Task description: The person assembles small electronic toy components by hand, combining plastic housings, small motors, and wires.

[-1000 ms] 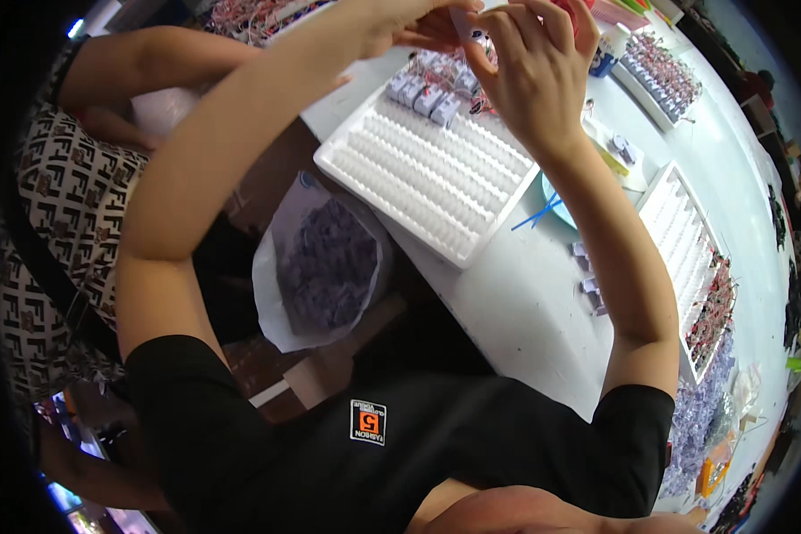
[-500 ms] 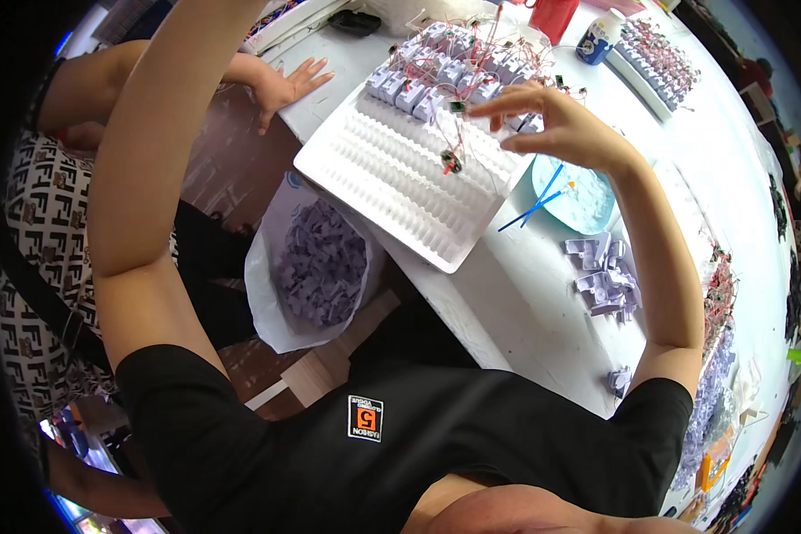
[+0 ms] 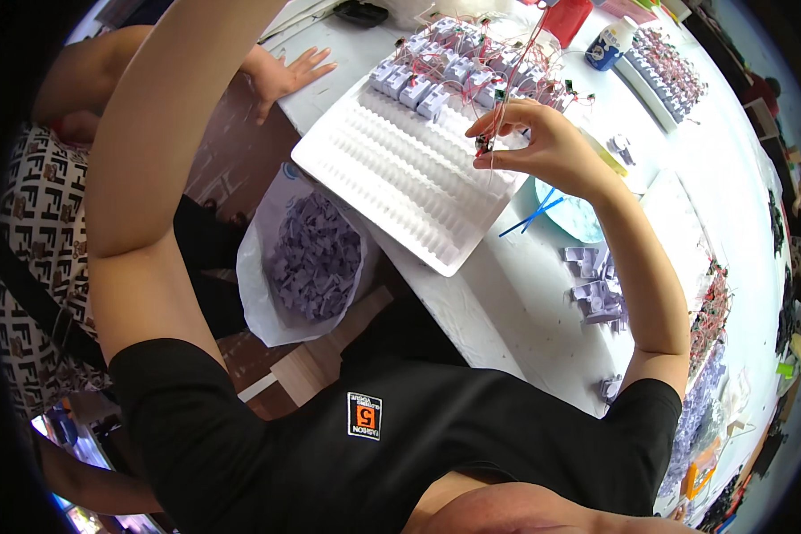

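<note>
My right hand (image 3: 538,147) is above the right side of a white ribbed tray (image 3: 392,169). Its thumb and fingers close around a small dark wired electronic part (image 3: 483,143). Thin red and white wires run from this part up toward the top edge, past a small green circuit board (image 3: 500,94). My left arm (image 3: 156,151) reaches up out of the picture, so the left hand is hidden. Rows of pale lavender plastic housings (image 3: 414,92) with wires and small boards fill the tray's far part.
A co-worker's hand (image 3: 287,78) rests on the table's left edge. Below it hangs a white bag (image 3: 256,311) full of lavender pieces. Right of the tray are a light blue dish (image 3: 578,218), blue sticks (image 3: 529,214) and loose housings (image 3: 601,298). A bottle (image 3: 607,44) stands farther back.
The dangling wired part has come up and right, and my right hand has closed on it from an open pose. The wires now stretch upward. The view has shifted slightly.
</note>
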Demonstrator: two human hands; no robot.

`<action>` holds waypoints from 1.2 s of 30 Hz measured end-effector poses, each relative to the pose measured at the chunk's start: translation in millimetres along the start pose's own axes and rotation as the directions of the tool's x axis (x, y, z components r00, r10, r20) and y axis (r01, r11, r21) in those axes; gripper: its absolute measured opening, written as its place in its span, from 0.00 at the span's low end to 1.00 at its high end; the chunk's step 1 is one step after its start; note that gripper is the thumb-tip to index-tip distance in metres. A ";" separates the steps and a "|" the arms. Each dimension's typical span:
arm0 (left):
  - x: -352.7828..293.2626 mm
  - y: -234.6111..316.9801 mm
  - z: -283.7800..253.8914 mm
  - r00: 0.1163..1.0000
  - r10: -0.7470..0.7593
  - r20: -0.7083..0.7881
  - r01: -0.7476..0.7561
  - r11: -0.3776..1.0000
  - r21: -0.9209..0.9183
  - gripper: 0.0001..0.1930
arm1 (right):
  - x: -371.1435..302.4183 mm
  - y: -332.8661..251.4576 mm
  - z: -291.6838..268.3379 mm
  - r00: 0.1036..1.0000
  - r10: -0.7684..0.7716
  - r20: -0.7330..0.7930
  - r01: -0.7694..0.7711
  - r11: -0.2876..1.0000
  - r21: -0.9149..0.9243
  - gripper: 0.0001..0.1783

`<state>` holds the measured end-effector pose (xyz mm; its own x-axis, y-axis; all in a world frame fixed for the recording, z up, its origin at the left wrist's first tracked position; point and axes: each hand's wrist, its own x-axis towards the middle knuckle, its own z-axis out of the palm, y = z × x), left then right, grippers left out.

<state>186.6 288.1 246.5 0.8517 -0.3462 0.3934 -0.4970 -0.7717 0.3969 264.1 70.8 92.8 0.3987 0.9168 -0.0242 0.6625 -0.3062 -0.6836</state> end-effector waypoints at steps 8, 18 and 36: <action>-24.5 -0.5 19.2 0.966 -0.212 -0.149 0.206 0.977 -0.053 0.13 | 11.8 39.1 -25.6 0.994 -0.007 -0.111 -0.001 0.998 -0.068 0.11; -153.1 -24.6 158.4 0.726 -0.603 -0.331 0.128 0.591 -0.796 0.14 | 49.7 46.6 -11.6 0.985 -0.122 0.125 0.165 0.886 -0.433 0.12; -171.8 -26.9 191.6 0.587 -0.724 -0.362 0.134 0.528 -0.839 0.18 | 74.3 46.2 -13.2 0.940 -0.322 0.116 0.332 0.778 -0.533 0.10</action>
<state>85.4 266.1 9.3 0.7994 0.5491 0.2437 -0.2875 -0.0065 0.9578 332.7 121.4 69.1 0.0879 0.9897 0.1132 0.9859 -0.0703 -0.1516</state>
